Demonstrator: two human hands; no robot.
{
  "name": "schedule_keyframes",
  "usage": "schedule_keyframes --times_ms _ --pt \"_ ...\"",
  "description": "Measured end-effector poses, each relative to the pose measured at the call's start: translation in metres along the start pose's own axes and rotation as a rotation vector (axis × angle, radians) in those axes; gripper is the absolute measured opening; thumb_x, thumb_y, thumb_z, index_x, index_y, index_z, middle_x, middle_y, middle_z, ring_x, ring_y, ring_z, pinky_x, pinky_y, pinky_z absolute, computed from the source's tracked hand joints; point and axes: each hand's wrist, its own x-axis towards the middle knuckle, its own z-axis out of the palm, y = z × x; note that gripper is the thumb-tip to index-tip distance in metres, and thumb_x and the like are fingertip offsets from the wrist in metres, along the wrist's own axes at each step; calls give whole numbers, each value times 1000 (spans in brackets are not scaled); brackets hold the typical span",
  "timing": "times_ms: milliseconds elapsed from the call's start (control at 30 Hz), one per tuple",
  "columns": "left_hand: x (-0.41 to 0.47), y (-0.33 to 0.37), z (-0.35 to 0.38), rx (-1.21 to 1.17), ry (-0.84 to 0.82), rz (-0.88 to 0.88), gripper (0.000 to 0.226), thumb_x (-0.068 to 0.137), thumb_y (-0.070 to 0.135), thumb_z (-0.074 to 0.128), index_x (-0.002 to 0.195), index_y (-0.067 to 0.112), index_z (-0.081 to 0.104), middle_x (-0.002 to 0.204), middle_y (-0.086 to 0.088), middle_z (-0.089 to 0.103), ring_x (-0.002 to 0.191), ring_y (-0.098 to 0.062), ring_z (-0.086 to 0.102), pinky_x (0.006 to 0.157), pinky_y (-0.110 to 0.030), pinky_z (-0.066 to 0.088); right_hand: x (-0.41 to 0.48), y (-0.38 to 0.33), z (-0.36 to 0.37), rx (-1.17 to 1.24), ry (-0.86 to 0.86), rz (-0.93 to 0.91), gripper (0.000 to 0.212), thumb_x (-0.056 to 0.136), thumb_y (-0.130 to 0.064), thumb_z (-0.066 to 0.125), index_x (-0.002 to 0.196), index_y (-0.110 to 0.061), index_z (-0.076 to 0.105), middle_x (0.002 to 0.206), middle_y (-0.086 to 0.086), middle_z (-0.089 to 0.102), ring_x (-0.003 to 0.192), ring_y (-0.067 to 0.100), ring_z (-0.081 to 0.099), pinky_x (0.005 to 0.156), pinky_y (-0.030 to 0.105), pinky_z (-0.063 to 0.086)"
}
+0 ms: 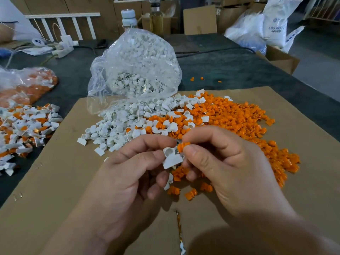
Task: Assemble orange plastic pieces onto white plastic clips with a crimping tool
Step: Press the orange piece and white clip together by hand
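Observation:
My left hand (132, 170) pinches a white plastic clip (172, 158) with its round socket facing up. My right hand (224, 162) pinches an orange plastic piece (182, 146) between thumb and forefinger, right beside the clip's socket. Both hands hover over a brown cardboard sheet (55, 190). Behind them lies a pile of loose white clips (117, 126) and a wide pile of orange pieces (239, 118). No crimping tool shows in the view.
A clear plastic bag of white clips (136, 67) lies open at the cardboard's far edge. At the left sit a heap of assembled white-and-orange parts (24, 129) and a bag of orange pieces (27, 83). Bottles, a power strip, boxes and sacks stand at the back.

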Motion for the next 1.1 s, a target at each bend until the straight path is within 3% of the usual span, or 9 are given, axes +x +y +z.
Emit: schedule_keyframes --times_ms 167,300,400,567,633,733,867,1000,1100 --pt "-1 0 4 73 65 -31 35 65 29 75 96 13 77 61 -5 55 49 -15 50 38 -21 38 -1 0 5 -314 1 -116 12 90 -27 63 98 -35 64 95 -12 63 79 13 65 59 24 53" --pt "-2 -1 8 71 133 -51 10 71 24 75 77 17 72 57 -6 53 48 -17 50 37 -21 38 0 1 5 -371 -11 -129 12 93 -23 65 95 -35 64 96 -15 61 82 11 64 62 23 52" --pt "-4 -2 9 76 126 -35 15 72 25 75 83 15 72 62 -6 57 52 -16 53 39 -22 40 1 2 6 -408 -5 -130 11 92 -21 65 95 -32 66 94 -15 61 83 10 64 61 23 52" --pt "-4 -3 13 228 117 53 26 68 19 88 89 24 76 64 1 61 51 -10 55 44 -17 43 1 4 6 -423 32 -112 8 91 -26 66 94 -33 67 90 -15 62 87 4 62 62 8 46" --pt "-4 -3 14 266 129 71 22 69 29 78 91 27 76 63 3 63 52 -8 54 45 -16 43 2 5 6 -451 30 -116 5 92 -29 65 94 -34 67 90 -16 62 87 3 62 64 7 44" --pt "-4 -4 12 356 173 78 28 71 40 67 95 32 78 62 7 64 52 -8 55 47 -16 43 3 6 7 -561 18 -183 5 92 -32 61 94 -30 66 88 -15 61 88 3 60 69 13 46" --pt "-5 -6 11 439 237 108 24 69 43 70 92 35 74 59 7 62 50 -8 56 46 -17 44 3 6 8 -621 3 -256 9 95 -33 55 97 -29 63 90 -16 57 86 2 58 68 20 47" --pt "-4 -9 7 520 225 123 5 83 33 73 87 34 74 58 8 62 50 -6 55 48 -18 45 2 8 6 -644 -23 -247 11 96 -35 52 100 -31 62 95 -17 56 90 3 58 70 21 47" --pt "-3 -10 3 547 235 108 11 86 27 71 87 37 74 56 8 60 49 -7 54 48 -19 44 3 10 6 -643 -84 -182 13 96 -35 52 105 -34 62 104 -21 55 97 -2 57 76 18 48"
